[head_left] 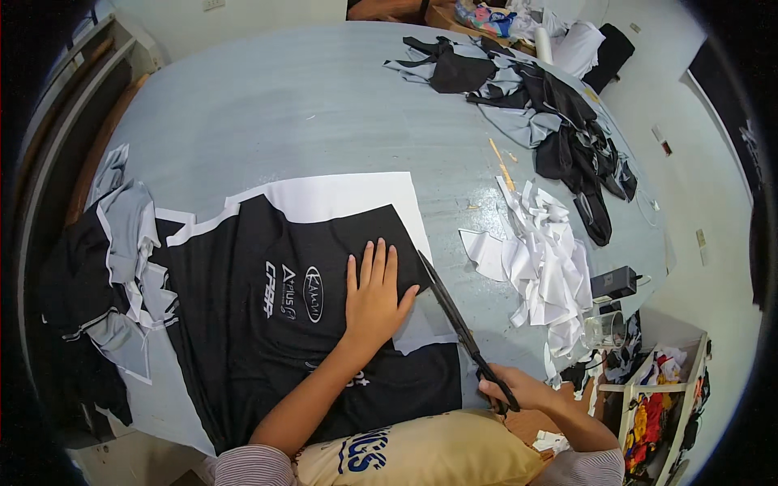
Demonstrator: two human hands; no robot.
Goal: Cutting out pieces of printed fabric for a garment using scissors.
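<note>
A black fabric piece with white printed lettering (231,267) lies spread on the blue-grey table (259,89). White sheeting (340,194) sticks out from under its far and right edges. My left hand (373,287) rests flat on the fabric near its right side, fingers spread. In my right hand (523,387), at the near right, are long black scissors (454,316). Their blades point away and to the left, along the right edge of the fabric and the sheeting. How far the blades are parted cannot be made out.
White scraps (547,263) are heaped right of the scissors. Black and grey fabric (559,105) is piled at the far right. More grey and black cloth (126,235) bunches at the left edge. A dark box (613,282) and a drinking glass (604,330) stand at the right edge.
</note>
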